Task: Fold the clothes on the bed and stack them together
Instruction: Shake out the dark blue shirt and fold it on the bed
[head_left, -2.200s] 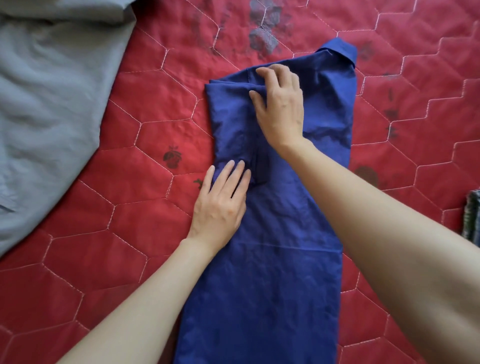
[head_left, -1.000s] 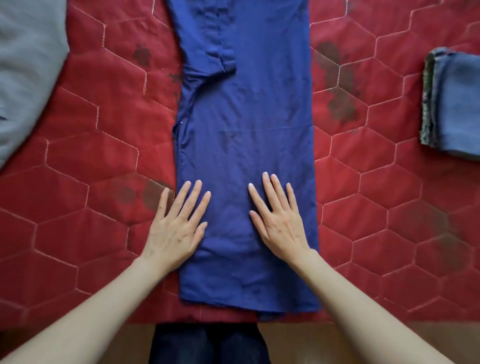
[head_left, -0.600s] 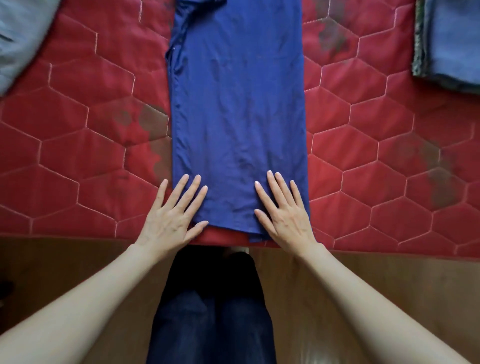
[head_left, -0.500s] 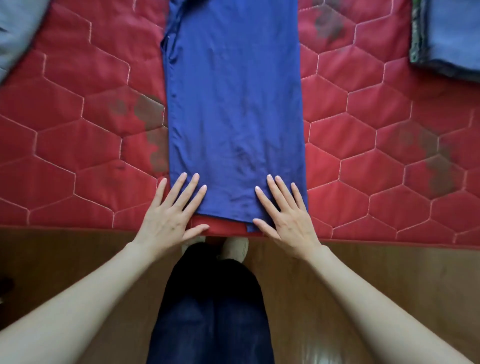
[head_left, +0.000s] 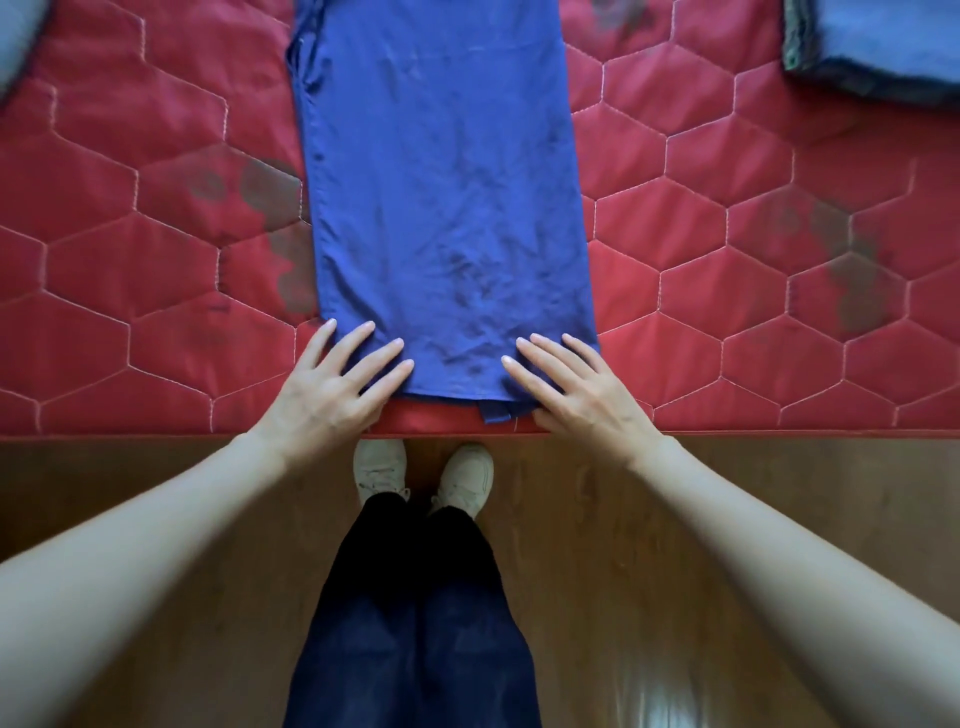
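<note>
Both our left hand (head_left: 332, 392) and right hand (head_left: 576, 392), fingers spread flat, press the blue shirt's (head_left: 447, 208) hem at lower centre; uneven lifting could undo its side folds.

No text, label, brand, number or sign can be read anywhere in the view.
</note>
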